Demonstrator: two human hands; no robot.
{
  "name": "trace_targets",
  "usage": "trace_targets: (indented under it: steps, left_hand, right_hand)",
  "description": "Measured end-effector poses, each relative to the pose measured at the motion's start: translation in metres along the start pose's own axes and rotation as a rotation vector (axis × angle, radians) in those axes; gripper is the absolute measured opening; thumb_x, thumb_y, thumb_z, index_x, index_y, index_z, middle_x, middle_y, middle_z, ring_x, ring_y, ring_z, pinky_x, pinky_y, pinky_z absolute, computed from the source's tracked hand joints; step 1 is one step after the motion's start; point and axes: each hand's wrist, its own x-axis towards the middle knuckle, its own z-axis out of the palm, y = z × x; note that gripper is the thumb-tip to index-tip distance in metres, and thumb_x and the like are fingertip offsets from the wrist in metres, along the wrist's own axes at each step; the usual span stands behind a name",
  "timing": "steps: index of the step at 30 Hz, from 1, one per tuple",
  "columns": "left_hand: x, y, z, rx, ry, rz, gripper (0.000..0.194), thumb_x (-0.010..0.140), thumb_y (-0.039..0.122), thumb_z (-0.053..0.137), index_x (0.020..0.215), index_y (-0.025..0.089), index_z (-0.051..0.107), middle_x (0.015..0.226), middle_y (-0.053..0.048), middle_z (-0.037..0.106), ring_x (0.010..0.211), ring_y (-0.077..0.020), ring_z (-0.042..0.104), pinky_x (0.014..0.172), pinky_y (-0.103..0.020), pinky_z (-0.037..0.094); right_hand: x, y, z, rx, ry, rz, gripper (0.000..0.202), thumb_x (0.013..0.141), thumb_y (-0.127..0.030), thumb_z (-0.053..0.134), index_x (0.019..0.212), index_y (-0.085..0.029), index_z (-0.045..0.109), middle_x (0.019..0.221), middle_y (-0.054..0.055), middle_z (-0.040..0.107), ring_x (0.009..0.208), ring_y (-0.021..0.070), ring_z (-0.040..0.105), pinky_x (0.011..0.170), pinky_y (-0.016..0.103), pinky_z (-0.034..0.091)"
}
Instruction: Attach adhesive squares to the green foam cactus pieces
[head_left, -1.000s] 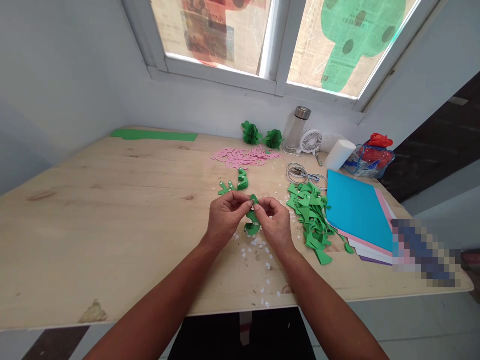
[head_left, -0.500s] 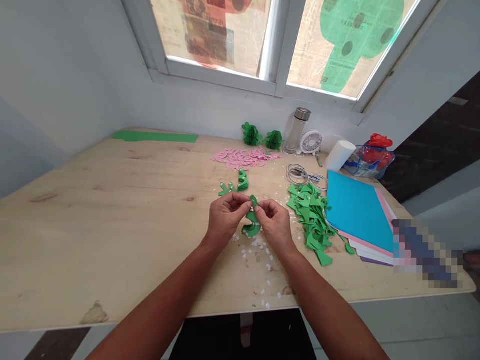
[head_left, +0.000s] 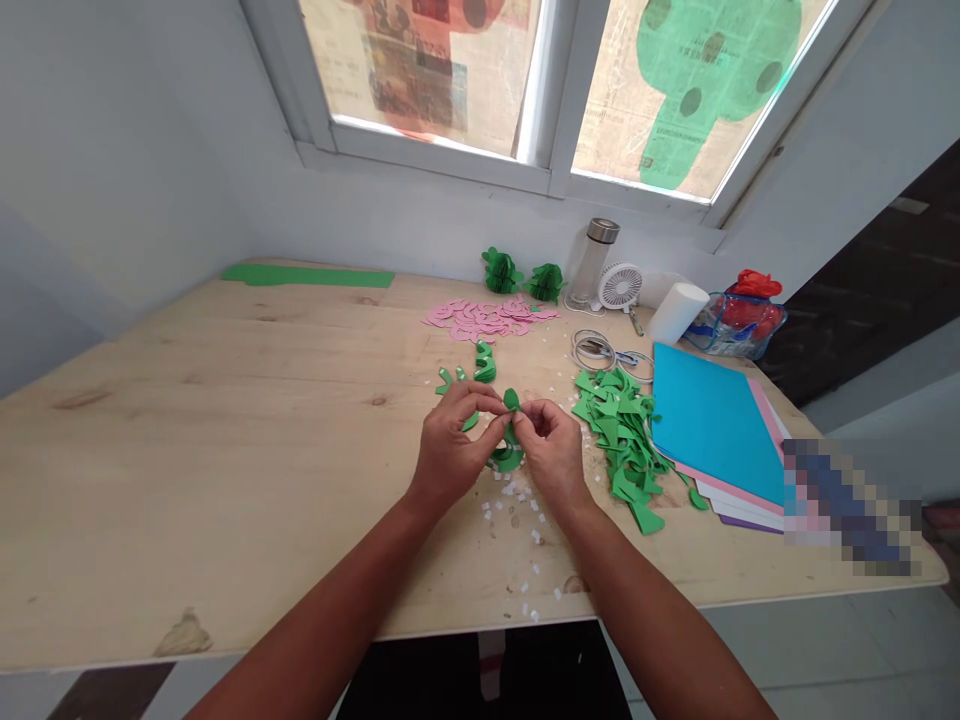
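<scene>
Both hands meet over the middle of the table, pinching a green paper cutout (head_left: 507, 458) with a curved lower end and small white patches. My left hand (head_left: 456, 428) is closed on its left side, thumb against fingers. My right hand (head_left: 550, 440) grips it from the right, fingertips nearly touching the left ones. Just beyond lie a stack of green cutouts (head_left: 485, 362) and another green piece (head_left: 448, 378) with white patches, partly behind my left hand. Small white paper bits (head_left: 517, 490) are scattered below the hands.
Green scraps (head_left: 622, 440) are heaped on the right beside blue sheets (head_left: 712, 420). Scissors (head_left: 600, 350) and tape rolls lie behind them. Pink cutouts (head_left: 487, 318), two green paper shapes, a bottle (head_left: 592, 265) and a small fan (head_left: 621, 287) stand farther back.
The top of the green cutout between my fingertips has turned and shows broader. My left fingers have shifted slightly over it, and a green piece now shows beside them.
</scene>
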Motion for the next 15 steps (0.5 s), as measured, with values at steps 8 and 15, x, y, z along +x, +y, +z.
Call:
trace_targets:
  steps: [8,15]
  left_hand:
    - [-0.0017,-0.0026,0.0009,0.112,0.033,0.261,0.01,0.078,0.011,0.061,0.079,0.021,0.062,0.081,-0.004,0.06,0.083,-0.0187,0.057,0.076,-0.034,0.049]
    - [0.0,-0.0009,-0.0004,0.168,-0.006,0.336,0.012,0.079,0.01,0.06,0.076,0.022,0.061,0.075,-0.004,0.06,0.081,-0.0197,0.057,0.074,-0.035,0.05]
  right_hand:
    - [-0.0007,-0.002,0.0007,0.028,0.011,-0.008,0.013,0.07,-0.03,0.06,0.071,-0.017,0.06,0.061,-0.002,0.058,0.054,0.0108,0.048,0.053,0.023,0.041]
    - [-0.0003,-0.0013,0.0012,0.071,0.011,0.0,0.017,0.07,-0.033,0.062,0.073,-0.017,0.06,0.063,-0.002,0.059,0.055,0.0109,0.05,0.053,0.023,0.042]
